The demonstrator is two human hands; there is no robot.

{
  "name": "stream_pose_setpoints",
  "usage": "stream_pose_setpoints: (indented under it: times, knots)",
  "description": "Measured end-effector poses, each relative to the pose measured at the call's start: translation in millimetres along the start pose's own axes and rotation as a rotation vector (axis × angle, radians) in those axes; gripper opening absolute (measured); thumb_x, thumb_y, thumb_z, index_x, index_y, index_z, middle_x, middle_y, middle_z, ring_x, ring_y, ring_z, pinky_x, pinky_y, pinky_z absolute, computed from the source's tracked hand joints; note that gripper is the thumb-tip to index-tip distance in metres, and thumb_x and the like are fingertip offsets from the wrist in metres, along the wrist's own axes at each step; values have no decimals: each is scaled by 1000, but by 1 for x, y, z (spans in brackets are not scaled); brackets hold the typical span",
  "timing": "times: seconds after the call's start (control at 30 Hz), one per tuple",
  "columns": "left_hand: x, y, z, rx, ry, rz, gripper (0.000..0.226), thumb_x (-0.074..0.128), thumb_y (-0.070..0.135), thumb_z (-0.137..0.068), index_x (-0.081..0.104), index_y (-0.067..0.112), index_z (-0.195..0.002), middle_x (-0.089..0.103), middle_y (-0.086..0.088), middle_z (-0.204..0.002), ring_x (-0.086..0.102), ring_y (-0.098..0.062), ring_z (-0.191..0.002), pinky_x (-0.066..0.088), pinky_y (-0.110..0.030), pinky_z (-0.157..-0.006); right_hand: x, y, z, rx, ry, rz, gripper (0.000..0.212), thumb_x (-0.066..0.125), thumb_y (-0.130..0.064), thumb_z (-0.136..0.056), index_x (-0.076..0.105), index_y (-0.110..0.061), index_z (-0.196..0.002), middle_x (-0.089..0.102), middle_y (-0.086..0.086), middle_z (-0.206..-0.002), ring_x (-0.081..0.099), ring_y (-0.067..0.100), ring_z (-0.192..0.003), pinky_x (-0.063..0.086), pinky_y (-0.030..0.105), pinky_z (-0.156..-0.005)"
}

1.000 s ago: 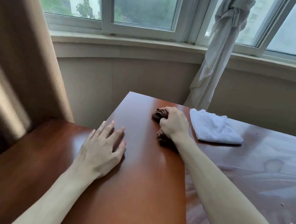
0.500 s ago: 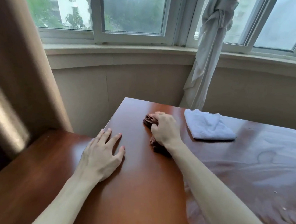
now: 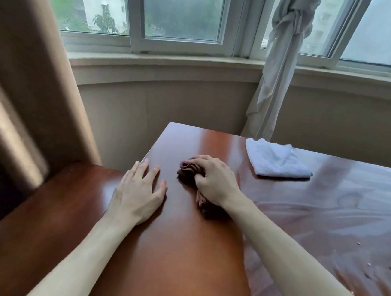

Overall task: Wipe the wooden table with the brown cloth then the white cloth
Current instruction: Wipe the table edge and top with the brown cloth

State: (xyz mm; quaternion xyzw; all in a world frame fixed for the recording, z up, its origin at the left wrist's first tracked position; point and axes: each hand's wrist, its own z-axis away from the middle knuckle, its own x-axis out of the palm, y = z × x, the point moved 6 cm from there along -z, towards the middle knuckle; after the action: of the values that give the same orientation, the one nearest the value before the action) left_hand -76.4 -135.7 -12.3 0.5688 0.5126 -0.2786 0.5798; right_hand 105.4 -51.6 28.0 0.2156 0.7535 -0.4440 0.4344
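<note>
Head view: my right hand [image 3: 215, 182] is gripping the soft, light, bunched brown cloth [image 3: 188, 172] against the desk [image 3: 178, 254]; left hand [image 3: 138, 190] is lying flat, fingers spread. White cloth [image 3: 276, 161] is waiting nearby.

A home room: a wooden table [image 3: 178, 254] beside a curtained bay window [image 3: 182, 9] facing apartment blocks.

Knotted white curtain [image 3: 282, 67] hanging at the window [image 3: 180, 8], beige drape [image 3: 22, 62] at left, pale sill [image 3: 165, 60] beneath
</note>
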Motion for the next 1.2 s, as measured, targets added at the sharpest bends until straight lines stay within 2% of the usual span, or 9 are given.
stream_pose_setpoints:
  times: [0.27,0.37,0.57,0.67,0.8,0.9,0.97,1.07,1.2]
  knots:
    - [2,-3,-9,-45,27,24,62,33,60,-96,29,40,-154,14,14,-166,3,-4,-153,20,-33,-120,2,86,-198,244,81,48,43,55,-20,-79,74,-36,-114,72,2,-116,63,33,-111,48,36,-86]
    - [1,-2,-8,-37,15,32,61,39,57,-97,31,38,-154,14,13,-166,3,-4,-153,20,-32,-120,20,65,-211,169,29,92,51,51,-21,-75,73,-41,-117,71,-3,-121,62,31,-113,47,35,-85]
    - [-32,-23,-12,-222,68,486,47,53,36,-99,53,20,-143,35,-1,-159,31,-12,-146,21,-20,-112,59,-46,-127,-216,-110,14,53,51,-16,-78,74,-32,-122,68,-7,-131,58,20,-123,45,28,-96]
    - [-64,-31,13,-239,142,457,40,54,26,-99,57,14,-137,47,-6,-150,42,-16,-139,25,-18,-107,75,-94,-53,-357,-187,-70,61,39,-30,-71,75,-32,-121,68,-9,-131,58,18,-126,47,34,-104]
    - [-101,-39,71,-200,135,410,35,53,25,-100,60,15,-133,58,-3,-138,53,-15,-127,34,-21,-103,82,-141,43,-465,-204,-67,56,46,-23,-72,73,-33,-120,67,-15,-129,58,19,-115,54,42,-91]
    - [-115,-42,119,-125,42,367,37,55,28,-100,59,18,-136,57,0,-140,51,-11,-129,35,-24,-110,70,-177,112,-557,-185,-127,56,52,-10,-73,74,-25,-121,69,-7,-128,53,15,-111,43,20,-95]
    - [-115,-48,151,-90,-49,393,52,60,49,-95,55,24,-140,51,9,-147,46,-3,-130,33,-28,-116,62,-186,156,-562,-178,-168,55,55,-6,-75,74,-25,-123,69,-7,-130,54,18,-114,38,14,-93]
    - [-110,-59,188,-19,-139,435,93,57,87,-72,48,32,-146,39,22,-154,29,9,-142,25,-32,-122,48,-173,202,-489,-175,-218,54,48,-19,-78,72,-39,-122,64,-19,-135,54,11,-128,49,33,-101]
    - [-94,-71,226,104,-199,254,105,66,85,-66,39,32,-153,26,26,-158,11,18,-143,13,-17,-119,20,-126,174,-248,-118,-175,56,50,-21,-75,71,-46,-121,63,-28,-132,59,9,-125,50,32,-101]
